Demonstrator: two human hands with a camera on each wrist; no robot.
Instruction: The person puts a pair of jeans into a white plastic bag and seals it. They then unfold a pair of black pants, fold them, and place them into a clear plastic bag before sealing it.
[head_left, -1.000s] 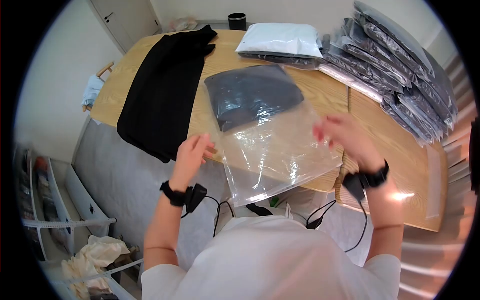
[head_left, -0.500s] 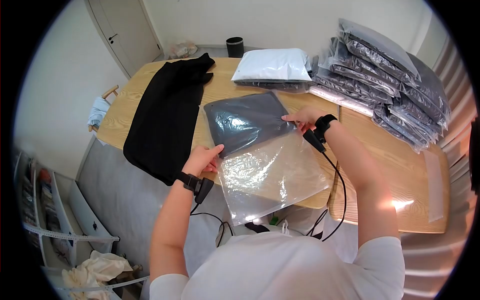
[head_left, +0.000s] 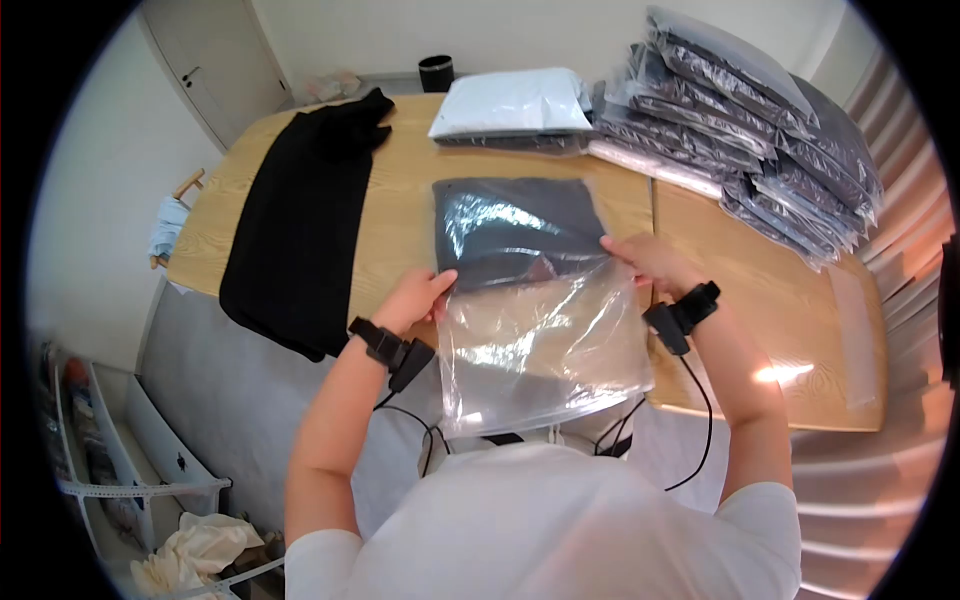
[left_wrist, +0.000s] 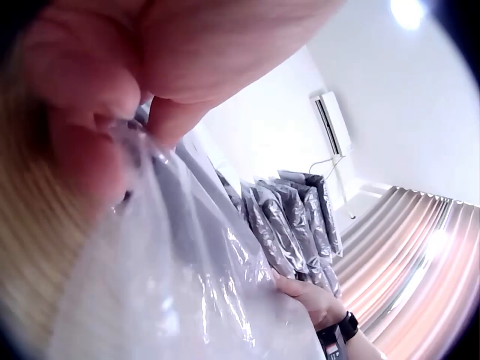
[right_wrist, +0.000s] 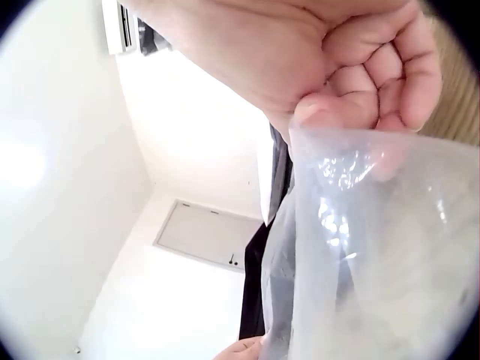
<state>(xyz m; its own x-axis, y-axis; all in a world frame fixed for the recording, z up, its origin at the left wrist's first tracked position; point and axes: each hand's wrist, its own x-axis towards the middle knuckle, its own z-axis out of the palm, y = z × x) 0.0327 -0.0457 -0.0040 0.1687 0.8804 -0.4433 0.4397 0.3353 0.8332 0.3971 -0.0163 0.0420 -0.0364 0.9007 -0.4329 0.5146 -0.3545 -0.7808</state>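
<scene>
A clear plastic bag [head_left: 540, 350] with a folded dark grey garment [head_left: 515, 225] in its far half lies across the near table edge, its near end hanging over the person's lap. The left hand [head_left: 415, 298] pinches the bag's left side near the garment's lower corner; the left wrist view shows thumb and fingers [left_wrist: 90, 154] closed on the plastic. On the opposite side the right hand [head_left: 655, 265] pinches the bag's edge, its fingers curled in the right wrist view [right_wrist: 367, 82]. Left of the bag a long black garment [head_left: 290, 230] is spread on the table.
At the back stand a white package [head_left: 515, 103] on a dark bagged one and a tall pile of bagged dark garments [head_left: 720, 120]. A clear strip [head_left: 852, 335] lies at the table's right. Cables hang from both wrists; shelving [head_left: 150, 440] stands lower left.
Both hands came from above the table onto the bag's sides and grip it. The bag has turned from slanted to nearly straight before the person. The head view has shifted slightly.
</scene>
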